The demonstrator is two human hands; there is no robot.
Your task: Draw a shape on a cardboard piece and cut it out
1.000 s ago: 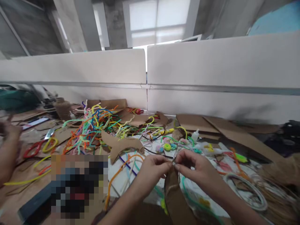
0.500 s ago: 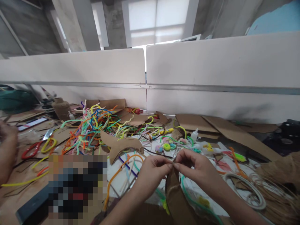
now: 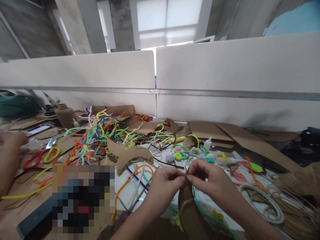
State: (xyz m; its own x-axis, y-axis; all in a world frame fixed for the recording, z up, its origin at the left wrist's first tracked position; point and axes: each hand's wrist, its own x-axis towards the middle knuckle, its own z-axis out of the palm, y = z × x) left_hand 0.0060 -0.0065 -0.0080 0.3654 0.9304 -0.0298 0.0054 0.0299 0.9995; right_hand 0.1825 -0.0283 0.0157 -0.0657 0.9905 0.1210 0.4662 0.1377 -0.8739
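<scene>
My left hand (image 3: 168, 186) and my right hand (image 3: 207, 176) meet near the middle, both closed in a pinch at the top end of a curved brown cardboard strip (image 3: 188, 206). The strip hangs down from the fingertips toward the lower edge. Whatever fine detail lies between the fingertips is too small to make out. Left of my hands lies a tail-shaped cardboard cutout (image 3: 131, 155) with pointed ends. An orange pipe cleaner (image 3: 120, 190) bends beside my left forearm, and a green pipe cleaner (image 3: 203, 210) curves beside the strip.
A tangled heap of coloured pipe cleaners (image 3: 100, 133) sits back left, with red-handled scissors (image 3: 33, 160) nearby. Another person's hand (image 3: 12, 143) reaches in from the left. Small pom-poms (image 3: 178, 156), a glue bottle (image 3: 207, 144) and a roll of tape (image 3: 275, 208) lie around the right side.
My hands and the strip's top have shifted very slightly right, still pinched together. At the left, the other person's hand has moved inward over the table.
</scene>
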